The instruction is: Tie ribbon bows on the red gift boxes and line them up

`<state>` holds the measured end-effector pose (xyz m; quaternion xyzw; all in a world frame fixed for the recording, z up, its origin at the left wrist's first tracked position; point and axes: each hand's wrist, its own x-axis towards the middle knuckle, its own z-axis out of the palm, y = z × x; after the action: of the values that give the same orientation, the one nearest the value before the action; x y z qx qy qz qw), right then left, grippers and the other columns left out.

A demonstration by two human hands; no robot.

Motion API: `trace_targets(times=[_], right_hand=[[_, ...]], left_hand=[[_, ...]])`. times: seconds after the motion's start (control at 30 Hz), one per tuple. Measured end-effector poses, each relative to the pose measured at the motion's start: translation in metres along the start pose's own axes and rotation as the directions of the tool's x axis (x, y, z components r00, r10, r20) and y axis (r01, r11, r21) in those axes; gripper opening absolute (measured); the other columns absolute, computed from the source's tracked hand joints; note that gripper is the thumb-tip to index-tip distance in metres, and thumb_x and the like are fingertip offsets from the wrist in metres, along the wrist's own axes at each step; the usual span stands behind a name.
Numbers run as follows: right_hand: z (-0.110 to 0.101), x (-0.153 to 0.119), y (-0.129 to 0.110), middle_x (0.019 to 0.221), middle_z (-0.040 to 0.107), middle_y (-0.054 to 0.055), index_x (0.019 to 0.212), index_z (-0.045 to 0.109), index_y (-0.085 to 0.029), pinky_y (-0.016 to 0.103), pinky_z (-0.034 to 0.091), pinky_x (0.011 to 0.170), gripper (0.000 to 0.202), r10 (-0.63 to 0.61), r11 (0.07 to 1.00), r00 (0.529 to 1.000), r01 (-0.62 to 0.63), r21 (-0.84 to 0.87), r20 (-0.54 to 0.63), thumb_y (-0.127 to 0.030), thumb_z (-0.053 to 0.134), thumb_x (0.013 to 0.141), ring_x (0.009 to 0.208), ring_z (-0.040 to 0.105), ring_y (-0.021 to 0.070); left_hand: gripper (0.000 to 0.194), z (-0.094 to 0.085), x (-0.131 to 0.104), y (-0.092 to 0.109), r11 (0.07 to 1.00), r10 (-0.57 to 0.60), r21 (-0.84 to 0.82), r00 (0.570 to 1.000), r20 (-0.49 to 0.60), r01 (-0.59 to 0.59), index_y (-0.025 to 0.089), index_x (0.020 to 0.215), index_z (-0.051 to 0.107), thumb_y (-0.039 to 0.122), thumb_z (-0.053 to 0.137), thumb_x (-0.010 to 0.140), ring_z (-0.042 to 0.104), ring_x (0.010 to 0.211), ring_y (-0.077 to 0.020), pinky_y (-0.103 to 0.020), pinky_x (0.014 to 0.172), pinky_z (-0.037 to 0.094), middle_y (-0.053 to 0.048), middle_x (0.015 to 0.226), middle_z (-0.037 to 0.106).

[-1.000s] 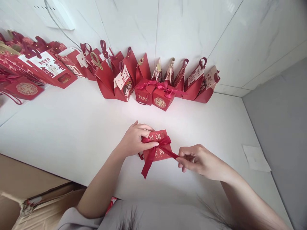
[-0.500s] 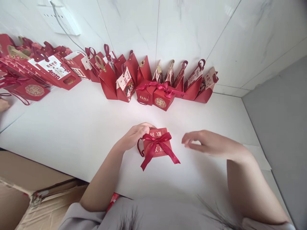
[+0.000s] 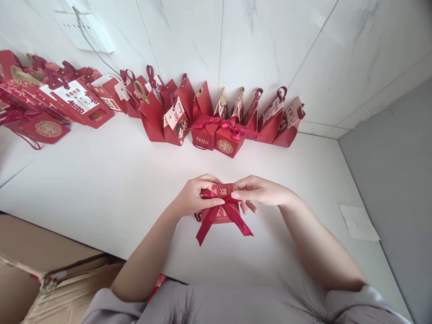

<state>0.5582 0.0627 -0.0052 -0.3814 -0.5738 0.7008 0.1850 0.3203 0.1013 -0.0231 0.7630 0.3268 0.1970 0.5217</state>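
Note:
A small red gift box (image 3: 221,219) with pale printed characters is on the white table in front of me. A dark red satin ribbon (image 3: 238,220) is tied in a bow across it, two tails hanging toward me. My left hand (image 3: 199,196) grips the box's left side, thumb lying over the bow near its knot, some fingertips hidden behind the box. From the right, my right hand (image 3: 259,192) pinches the bow's right loop between thumb and forefinger, its other fingers curled beside the box. A bit of the cord handle (image 3: 197,217) shows at the left.
Finished-looking red gift boxes (image 3: 178,118) with loop handles line the tiled wall. More red boxes (image 3: 81,101) crowd the far left, below a socket panel (image 3: 84,30) with a cable. An open cardboard carton (image 3: 50,247) stands lower left. White paper (image 3: 359,221) lies at the right.
My right hand has moved left from the air beside the box onto the bow. My left thumb has come forward over the ribbon. The other person's hand has left view at the left edge.

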Motion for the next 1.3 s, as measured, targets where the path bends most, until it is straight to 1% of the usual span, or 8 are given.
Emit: trace_targets(times=[0.47, 0.53, 0.67, 0.73, 0.83, 0.97, 1.23, 1.3], right_hand=[[-0.01, 0.008, 0.007, 0.053, 0.064, -0.003, 0.07, 0.057, -0.018, 0.022, 0.049, 0.048, 0.036, 0.011, 0.998, 0.999, -0.014, -0.062, -0.041, -0.049, 0.068, 0.082, 0.043, 0.058, 0.0105], [-0.009, 0.009, 0.007, 0.052, 0.064, -0.003, 0.069, 0.056, -0.018, 0.022, 0.049, 0.047, 0.036, 0.001, 0.999, 0.999, -0.004, -0.05, -0.049, -0.049, 0.068, 0.083, 0.042, 0.058, 0.0104], [-0.007, 0.007, 0.005, 0.052, 0.064, -0.002, 0.069, 0.055, -0.018, 0.023, 0.049, 0.045, 0.038, -0.016, 0.998, 0.998, 0.013, -0.054, -0.062, -0.052, 0.066, 0.084, 0.041, 0.057, 0.0107], [-0.005, 0.005, 0.004, 0.053, 0.064, -0.002, 0.07, 0.055, -0.018, 0.022, 0.048, 0.044, 0.038, -0.033, 0.993, 0.996, 0.024, -0.112, -0.086, -0.052, 0.064, 0.085, 0.042, 0.058, 0.011], [-0.003, 0.004, 0.002, 0.052, 0.061, -0.003, 0.07, 0.056, -0.019, 0.021, 0.048, 0.045, 0.035, -0.079, 0.972, 0.988, 0.048, -0.228, -0.129, -0.048, 0.061, 0.088, 0.044, 0.057, 0.0103], [-0.003, 0.004, 0.004, 0.05, 0.058, -0.004, 0.07, 0.058, -0.019, 0.02, 0.046, 0.044, 0.027, -0.111, 0.95, 0.982, 0.059, -0.306, -0.152, -0.039, 0.06, 0.088, 0.043, 0.056, 0.0096], [-0.006, 0.012, 0.014, 0.048, 0.06, -0.004, 0.065, 0.055, -0.018, 0.019, 0.045, 0.042, 0.029, -0.116, 0.976, 0.981, 0.084, -0.202, -0.154, -0.035, 0.061, 0.087, 0.041, 0.055, 0.0092], [-0.007, 0.012, 0.016, 0.049, 0.061, -0.003, 0.065, 0.055, -0.018, 0.02, 0.046, 0.043, 0.032, -0.123, 0.984, 0.983, 0.104, -0.145, -0.133, -0.039, 0.063, 0.088, 0.041, 0.055, 0.0094]], left_hand=[[0.019, -0.004, 0.001, 0.008, 0.994, 0.039, 0.099, 0.997, 0.06, -0.045, 0.021, 0.083, 0.076, 0.039, 0.074, 0.076, 0.063, 0.105, -0.024, -0.041, 0.102, 0.045, -0.007, 0.115, 0.067], [0.018, -0.003, 0.001, 0.008, 0.995, 0.037, 0.095, 0.998, 0.056, -0.042, 0.021, 0.083, 0.075, 0.039, 0.072, 0.078, 0.062, 0.107, -0.0241, -0.043, 0.11, 0.038, -0.007, 0.115, 0.068], [0.028, 0.003, 0.002, 0.008, 0.989, 0.004, 0.147, 0.999, -0.041, 0.002, 0.019, 0.066, 0.067, 0.043, 0.069, 0.08, 0.063, 0.105, -0.0232, -0.052, 0.122, 0.009, -0.005, 0.108, 0.07], [0.034, 0.007, 0.003, 0.009, 0.987, -0.011, 0.159, 0.997, -0.075, 0.023, 0.018, 0.058, 0.06, 0.042, 0.071, 0.079, 0.065, 0.099, -0.0218, -0.052, 0.122, 0.005, -0.004, 0.105, 0.07], [0.034, 0.011, 0.003, 0.007, 0.993, -0.025, 0.116, 0.998, -0.053, 0.031, 0.017, 0.056, 0.057, 0.038, 0.07, 0.079, 0.065, 0.095, -0.0204, -0.049, 0.12, 0.02, -0.005, 0.107, 0.068], [0.029, 0.011, 0.003, 0.005, 0.996, -0.047, 0.069, 0.999, -0.027, 0.048, 0.017, 0.059, 0.06, 0.036, 0.069, 0.079, 0.063, 0.098, -0.0214, -0.041, 0.103, 0.043, -0.007, 0.112, 0.065], [0.042, 0.01, 0.003, 0.008, 0.991, -0.042, 0.124, 0.999, -0.029, 0.046, 0.015, 0.05, 0.046, 0.036, 0.068, 0.079, 0.062, 0.095, -0.0206, -0.04, 0.097, 0.046, -0.005, 0.111, 0.065], [0.039, 0.009, 0.002, 0.006, 0.993, -0.037, 0.107, 0.999, -0.034, 0.041, 0.016, 0.052, 0.05, 0.036, 0.069, 0.079, 0.062, 0.096, -0.0209, -0.04, 0.097, 0.045, -0.006, 0.111, 0.065]])
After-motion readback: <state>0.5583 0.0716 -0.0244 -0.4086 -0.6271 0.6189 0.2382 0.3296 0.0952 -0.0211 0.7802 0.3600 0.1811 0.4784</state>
